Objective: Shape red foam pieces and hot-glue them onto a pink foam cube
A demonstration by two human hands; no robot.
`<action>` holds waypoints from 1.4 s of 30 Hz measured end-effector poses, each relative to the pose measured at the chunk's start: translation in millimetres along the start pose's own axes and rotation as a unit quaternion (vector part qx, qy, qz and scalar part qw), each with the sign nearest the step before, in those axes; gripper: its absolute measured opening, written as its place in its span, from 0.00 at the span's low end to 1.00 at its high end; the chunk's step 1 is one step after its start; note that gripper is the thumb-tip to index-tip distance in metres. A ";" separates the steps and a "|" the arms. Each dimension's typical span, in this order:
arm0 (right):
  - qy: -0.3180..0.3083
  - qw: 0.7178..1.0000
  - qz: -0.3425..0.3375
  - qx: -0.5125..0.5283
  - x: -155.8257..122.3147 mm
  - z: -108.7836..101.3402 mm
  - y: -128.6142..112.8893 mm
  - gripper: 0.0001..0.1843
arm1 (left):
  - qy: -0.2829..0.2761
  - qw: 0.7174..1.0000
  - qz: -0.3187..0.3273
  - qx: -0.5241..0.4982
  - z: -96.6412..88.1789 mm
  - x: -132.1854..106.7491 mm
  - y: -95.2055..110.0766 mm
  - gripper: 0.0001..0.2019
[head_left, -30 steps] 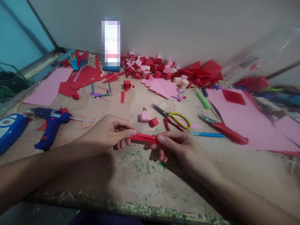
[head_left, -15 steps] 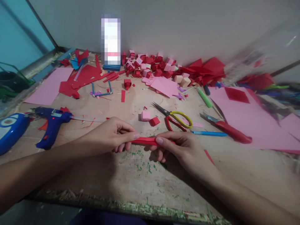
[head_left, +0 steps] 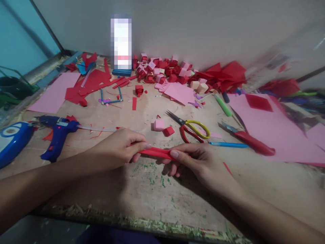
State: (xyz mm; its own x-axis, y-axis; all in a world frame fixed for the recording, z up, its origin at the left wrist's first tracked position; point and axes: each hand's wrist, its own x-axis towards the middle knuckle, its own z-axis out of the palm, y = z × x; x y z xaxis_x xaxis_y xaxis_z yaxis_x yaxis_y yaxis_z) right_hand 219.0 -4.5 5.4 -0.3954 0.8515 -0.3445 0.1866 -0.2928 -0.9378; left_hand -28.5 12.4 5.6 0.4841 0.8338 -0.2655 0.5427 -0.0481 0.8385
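Note:
A narrow folded red paper strip [head_left: 159,153] stretches between my two hands above the table. My left hand [head_left: 127,145] pinches its left end with thumb on top. The right end sits between the thumb and fingers of my right hand [head_left: 189,158], whose lower fingers curl underneath. Just beyond the strip lie a pink paper cube [head_left: 159,125] and a small red paper cube [head_left: 168,131]. Scissors [head_left: 189,126] with one yellow and one red handle rest a little farther right, close to a blue stick [head_left: 228,144].
A blue glue gun [head_left: 57,132] lies at left beside a blue and white object [head_left: 15,144]. Red-handled scissors [head_left: 250,140] and pink sheets [head_left: 284,132] are at right. Many red and pink paper cubes [head_left: 162,69] pile against the wall, next to a lit, blurred screen [head_left: 121,42].
The strip now tilts slightly, its left end a little higher, as my left hand has turned a bit. Both hands keep their hold. The view has shifted very slightly.

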 end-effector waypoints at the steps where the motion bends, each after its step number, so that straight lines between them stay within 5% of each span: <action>1: -0.005 1.000 0.000 0.000 0.4 -1.1 -0.9 0.16 | 0.003 1.000 0.003 0.009 -0.9 -0.2 0.1 0.22; 10: -0.007 0.999 -0.013 -0.044 1.5 -1.8 0.4 0.20 | 0.022 0.997 0.031 0.064 -0.5 -1.7 4.6 0.16; 32: 0.000 1.000 -0.023 -0.016 2.0 0.9 -3.6 0.09 | 0.017 0.988 0.095 0.123 2.6 -1.9 -2.2 0.18; 36: -0.005 1.000 -0.021 0.012 3.1 2.4 -1.2 0.12 | 0.079 0.957 0.208 0.188 7.2 -6.3 -3.9 0.08; 39: -0.010 1.000 -0.008 0.004 4.2 0.9 -2.7 0.13 | 0.118 0.895 0.343 0.259 9.9 -6.4 -9.2 0.08; 42: -0.021 1.000 0.002 0.005 3.4 0.5 -4.6 0.14 | 0.152 0.856 0.386 0.310 11.5 -4.4 -15.1 0.06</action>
State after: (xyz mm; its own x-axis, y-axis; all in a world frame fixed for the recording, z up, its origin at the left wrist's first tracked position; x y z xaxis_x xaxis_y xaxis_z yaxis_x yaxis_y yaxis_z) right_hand 216.4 -0.4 8.5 -0.4318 0.8313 -0.3499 0.1795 -0.3010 -0.9366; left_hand -30.9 3.1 -11.3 0.7125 0.5225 0.4683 0.4475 -0.8525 0.2703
